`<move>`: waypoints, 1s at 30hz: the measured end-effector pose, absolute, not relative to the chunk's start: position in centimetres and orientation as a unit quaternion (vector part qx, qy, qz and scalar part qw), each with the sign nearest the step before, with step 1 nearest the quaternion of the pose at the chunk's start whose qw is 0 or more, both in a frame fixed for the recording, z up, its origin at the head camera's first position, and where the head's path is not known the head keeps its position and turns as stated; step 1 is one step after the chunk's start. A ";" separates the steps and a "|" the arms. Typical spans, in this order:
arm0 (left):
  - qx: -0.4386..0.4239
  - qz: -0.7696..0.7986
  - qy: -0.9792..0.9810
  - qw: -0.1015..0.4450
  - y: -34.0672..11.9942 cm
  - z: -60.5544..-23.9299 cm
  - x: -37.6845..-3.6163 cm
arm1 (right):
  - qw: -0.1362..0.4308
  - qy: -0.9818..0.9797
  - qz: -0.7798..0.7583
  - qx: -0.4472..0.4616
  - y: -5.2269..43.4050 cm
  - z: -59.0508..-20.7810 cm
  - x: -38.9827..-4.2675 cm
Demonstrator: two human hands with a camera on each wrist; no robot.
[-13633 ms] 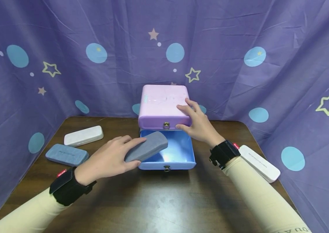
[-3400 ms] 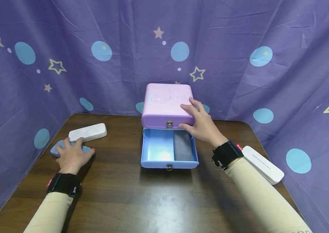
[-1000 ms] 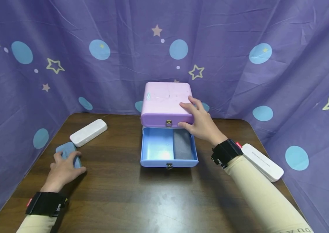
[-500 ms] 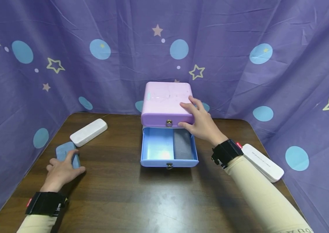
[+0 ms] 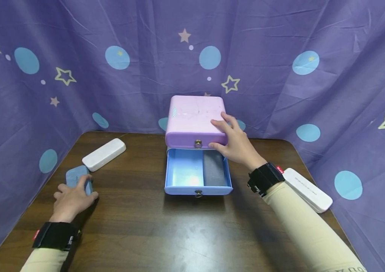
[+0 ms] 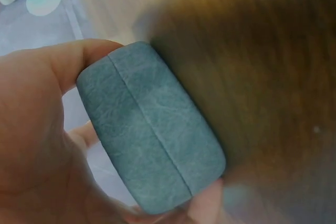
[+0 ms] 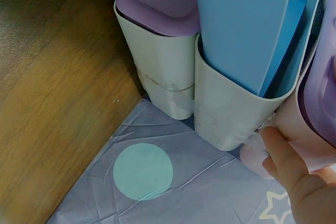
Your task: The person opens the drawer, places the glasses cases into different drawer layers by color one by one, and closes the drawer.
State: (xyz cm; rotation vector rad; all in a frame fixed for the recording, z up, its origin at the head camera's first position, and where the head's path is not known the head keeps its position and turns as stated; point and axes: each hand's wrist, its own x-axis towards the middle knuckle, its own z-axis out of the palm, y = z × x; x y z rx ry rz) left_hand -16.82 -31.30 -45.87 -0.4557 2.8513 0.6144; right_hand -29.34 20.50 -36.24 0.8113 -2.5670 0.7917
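Note:
My left hand point(image 5: 75, 190) grips a blue-grey case point(image 5: 75, 175) at the table's left edge. In the left wrist view the case point(image 6: 152, 129) sits between the thumb point(image 6: 73, 59) and the fingers below it. My right hand point(image 5: 220, 134) rests on a pink drawer box point(image 5: 192, 115) at the back, fingers flat on its top and thumb on its front. The blue lower drawer point(image 5: 183, 174) is pulled out, with a grey case point(image 5: 214, 172) lying in its right half. From the right wrist camera I see the box's side and a fingertip point(image 7: 283, 161) on it.
A white case point(image 5: 104, 154) lies just beyond my left hand. Another white case point(image 5: 309, 190) lies at the table's right edge, beside my right forearm. Purple starred cloth point(image 5: 281, 75) walls the brown table point(image 5: 179, 234) on three sides.
Since 3.4 s ago my left hand has turned the blue-grey case end-on and drawn it nearer. Over the last second it has barely moved. The right hand has stayed put.

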 end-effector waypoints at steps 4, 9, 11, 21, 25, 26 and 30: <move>-0.146 0.205 0.963 0.092 -31.6 -45.8 -16.7 | 0.170 -0.901 0.279 0.287 20.5 -36.3 -29.4; -0.129 0.206 0.967 0.082 -32.0 -45.7 -16.3 | 0.170 -0.901 0.278 0.286 20.5 -36.3 -29.4; -0.125 0.205 0.968 0.074 -32.0 -45.6 -16.1 | 0.168 -0.902 0.278 0.285 20.6 -36.3 -29.4; -0.087 0.200 0.975 0.040 -31.4 -43.7 -15.0 | 0.168 -0.902 0.278 0.284 20.6 -36.2 -29.5; -0.071 0.202 0.976 0.028 -30.8 -43.0 -15.0 | 0.168 -0.902 0.279 0.285 20.6 -36.2 -29.5; -0.068 0.201 0.977 0.026 -30.7 -42.9 -15.1 | 0.168 -0.901 0.280 0.286 20.6 -36.2 -29.5; -0.056 0.203 0.977 0.020 -30.0 -42.4 -15.4 | 0.165 -0.902 0.280 0.286 20.6 -36.2 -29.4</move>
